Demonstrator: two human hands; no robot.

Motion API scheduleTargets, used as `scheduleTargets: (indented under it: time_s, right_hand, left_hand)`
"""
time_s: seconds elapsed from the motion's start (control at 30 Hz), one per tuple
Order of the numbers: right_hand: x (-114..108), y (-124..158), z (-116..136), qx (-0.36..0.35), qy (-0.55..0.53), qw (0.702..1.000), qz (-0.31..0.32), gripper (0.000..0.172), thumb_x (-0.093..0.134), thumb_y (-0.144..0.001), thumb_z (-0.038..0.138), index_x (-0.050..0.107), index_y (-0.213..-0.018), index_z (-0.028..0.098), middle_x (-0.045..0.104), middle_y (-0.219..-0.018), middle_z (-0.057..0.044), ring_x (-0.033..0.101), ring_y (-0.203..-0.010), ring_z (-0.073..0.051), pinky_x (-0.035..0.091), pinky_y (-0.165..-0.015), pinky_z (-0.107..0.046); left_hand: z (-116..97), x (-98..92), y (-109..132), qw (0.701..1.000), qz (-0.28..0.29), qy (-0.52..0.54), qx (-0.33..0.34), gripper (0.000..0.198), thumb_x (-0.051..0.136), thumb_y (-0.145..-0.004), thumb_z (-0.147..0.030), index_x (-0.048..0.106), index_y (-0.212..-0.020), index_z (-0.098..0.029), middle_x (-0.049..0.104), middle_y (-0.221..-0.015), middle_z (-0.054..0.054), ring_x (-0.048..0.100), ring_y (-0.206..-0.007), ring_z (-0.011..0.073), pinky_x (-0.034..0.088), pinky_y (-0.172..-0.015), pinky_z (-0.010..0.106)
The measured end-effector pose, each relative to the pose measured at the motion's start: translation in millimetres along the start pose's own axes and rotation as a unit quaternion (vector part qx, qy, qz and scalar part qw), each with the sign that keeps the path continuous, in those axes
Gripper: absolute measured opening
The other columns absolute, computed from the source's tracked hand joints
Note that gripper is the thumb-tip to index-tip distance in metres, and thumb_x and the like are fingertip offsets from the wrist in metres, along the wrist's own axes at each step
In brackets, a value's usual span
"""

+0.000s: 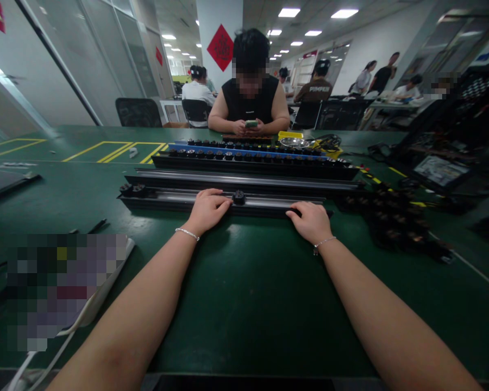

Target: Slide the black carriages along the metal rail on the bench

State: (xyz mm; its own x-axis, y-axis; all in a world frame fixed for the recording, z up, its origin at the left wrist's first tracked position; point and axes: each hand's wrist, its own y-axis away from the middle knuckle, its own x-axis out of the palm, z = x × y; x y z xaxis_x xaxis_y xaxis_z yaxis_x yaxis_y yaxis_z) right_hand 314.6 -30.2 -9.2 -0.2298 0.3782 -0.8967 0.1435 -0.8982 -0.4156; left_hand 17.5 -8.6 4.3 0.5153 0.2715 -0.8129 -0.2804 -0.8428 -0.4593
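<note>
A long black channel-shaped rail (179, 202) lies crosswise on the green table. My left hand (209, 210) is closed over its near edge left of the middle. Its thumb points at a small round black socket-like part (239, 196) seated in the channel; whether they touch I cannot tell. My right hand (311, 220) grips the rail near its right end, thumb on the near side and fingers bent over the top. Two similar black parts (138, 190) sit in the channel at the far left end. The fingertips of both hands are partly hidden.
Behind lie another black rail (244, 178) and rails filled with black parts (228, 156). A dark pile of parts (403, 217) is at right, a yellow tray (290, 134) farther back. A blurred-out device with white cables (69, 336) lies left. Opposite sits a person (250, 103) holding a phone.
</note>
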Motion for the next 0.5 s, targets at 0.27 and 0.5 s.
scheduleTargets:
  time_s: [0.27, 0.5]
  right_hand:
    - [0.2, 0.3, 0.0, 0.001, -0.002, 1.0, -0.001, 0.025, 0.047, -0.084, 0.036, 0.066, -0.09, 0.021, 0.068, -0.097, -0.006, 0.058, -0.092, -0.022, 0.036, -0.078, -0.036]
    - [1.1, 0.2, -0.5, -0.003, 0.005, 1.0, -0.002, 0.025, 0.047, -0.084, 0.036, 0.066, -0.09, 0.021, 0.068, -0.097, -0.005, 0.058, -0.093, -0.022, 0.035, -0.077, -0.035]
  left_hand:
    - [0.6, 1.1, 0.2, 1.0, 0.01, 0.002, 0.021, 0.029, 0.046, -0.084, -0.034, 0.071, -0.096, -0.026, 0.071, -0.1, 0.001, 0.052, -0.113, 0.0216, 0.034, -0.101, 0.042]
    - [1.3, 2.4, 0.1, 0.999, 0.029, 0.001, 0.029, 0.029, 0.047, -0.084, -0.034, 0.07, -0.1, -0.029, 0.07, -0.105, 0.001, 0.05, -0.116, 0.0225, 0.031, -0.103, 0.044]
